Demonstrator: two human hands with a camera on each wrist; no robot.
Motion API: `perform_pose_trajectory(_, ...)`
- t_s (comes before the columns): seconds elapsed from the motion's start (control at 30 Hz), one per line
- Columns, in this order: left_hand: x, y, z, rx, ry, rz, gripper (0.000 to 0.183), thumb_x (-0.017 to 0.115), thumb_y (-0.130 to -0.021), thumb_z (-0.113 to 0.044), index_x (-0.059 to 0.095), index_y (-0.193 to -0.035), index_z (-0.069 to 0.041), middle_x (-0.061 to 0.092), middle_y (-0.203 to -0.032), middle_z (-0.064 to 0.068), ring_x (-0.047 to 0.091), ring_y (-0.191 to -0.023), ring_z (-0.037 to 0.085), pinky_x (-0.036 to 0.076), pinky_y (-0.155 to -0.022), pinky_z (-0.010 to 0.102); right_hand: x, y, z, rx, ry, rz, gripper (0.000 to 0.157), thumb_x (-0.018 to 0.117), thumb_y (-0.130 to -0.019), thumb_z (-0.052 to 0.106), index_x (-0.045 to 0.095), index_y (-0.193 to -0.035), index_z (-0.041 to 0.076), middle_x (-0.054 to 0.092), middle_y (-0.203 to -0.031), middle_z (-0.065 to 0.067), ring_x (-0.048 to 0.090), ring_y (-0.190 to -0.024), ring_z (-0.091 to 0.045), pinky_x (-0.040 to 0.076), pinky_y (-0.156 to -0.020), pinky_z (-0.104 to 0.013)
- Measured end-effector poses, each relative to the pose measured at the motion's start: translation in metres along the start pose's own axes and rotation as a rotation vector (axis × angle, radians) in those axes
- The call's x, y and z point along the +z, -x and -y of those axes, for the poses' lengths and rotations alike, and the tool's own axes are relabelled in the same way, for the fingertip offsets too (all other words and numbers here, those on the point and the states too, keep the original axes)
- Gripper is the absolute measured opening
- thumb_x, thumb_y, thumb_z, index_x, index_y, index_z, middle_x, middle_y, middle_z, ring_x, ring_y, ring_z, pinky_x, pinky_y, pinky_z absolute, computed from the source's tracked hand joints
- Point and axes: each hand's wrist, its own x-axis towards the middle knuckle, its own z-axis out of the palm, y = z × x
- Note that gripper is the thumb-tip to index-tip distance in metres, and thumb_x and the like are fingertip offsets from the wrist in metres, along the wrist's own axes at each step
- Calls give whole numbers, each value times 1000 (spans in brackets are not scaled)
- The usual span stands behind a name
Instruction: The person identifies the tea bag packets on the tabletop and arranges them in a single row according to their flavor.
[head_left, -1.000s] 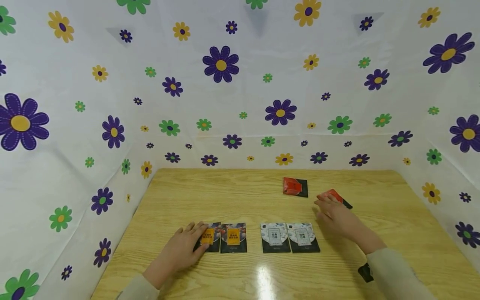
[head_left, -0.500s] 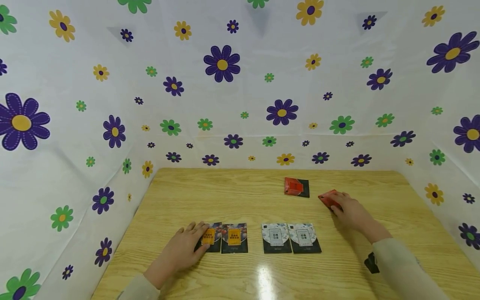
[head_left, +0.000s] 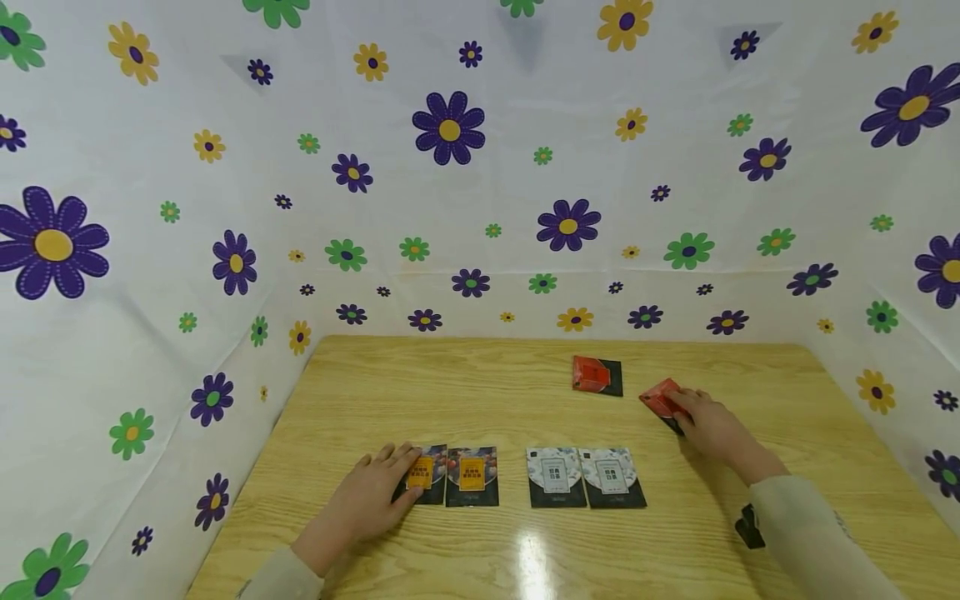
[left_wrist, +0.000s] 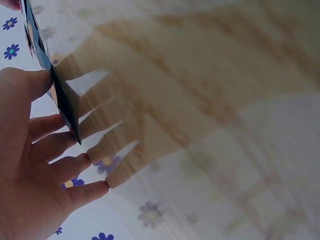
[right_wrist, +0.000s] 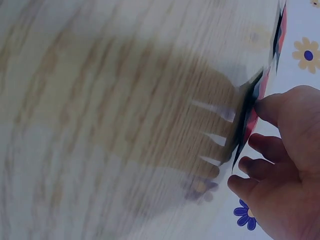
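Observation:
In the head view my right hand (head_left: 708,425) lies over one end of a red and black sachet (head_left: 660,398) set at a slant on the table. Thumb and fingertips hold its edges, as the right wrist view shows with the sachet (right_wrist: 248,115) close to the tabletop. My left hand (head_left: 375,492) rests, fingers extended, on the left part of an orange-labelled dark sachet (head_left: 427,477), hiding that part. Beside it lies a matching orange-labelled sachet (head_left: 472,477). Two white and black sachets (head_left: 555,477) lie side by side to the right of these.
Farther back on the wooden table (head_left: 420,392) lies another red and black sachet (head_left: 597,376). White flower-printed cloth (head_left: 450,208) encloses the table at the back and sides. A small black piece (head_left: 750,527) shows by the right sleeve.
My right hand has shifted right around the slanted red sachet, which has turned slightly and now shows more of its red part. The left hand stays on its sachet.

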Motion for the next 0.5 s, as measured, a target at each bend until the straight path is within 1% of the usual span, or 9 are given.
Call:
perform_pose_trajectory(0.1,0,0,0,2,4,-5,63,60,-107,-43,48,-159,-9,48,-163,17,46,-148,48,41,-114,72,1,0,0,-4,5,-5,45,62,-101,2,55,-142,-14,56,-137,-42,57,-120,-65,53,-96,-71)
perform_pose_trajectory(0.37,1,0,1,2,4,-1,64,60,-107,-43,47,-160,-10,48,-163,17,45,-149,48,41,-114,72,0,2,1,9,9,-1,48,64,-102,9,53,-144,-15,53,-140,-45,50,-128,-68,48,-101,-75)
perform_pose_trajectory(0.5,1,0,0,2,8,5,63,60,-108,-43,47,-160,-9,47,-163,17,45,-149,49,40,-114,72,3,2,1,-14,24,-15,47,63,-102,7,53,-145,-10,51,-142,-46,54,-122,-68,53,-94,-73)
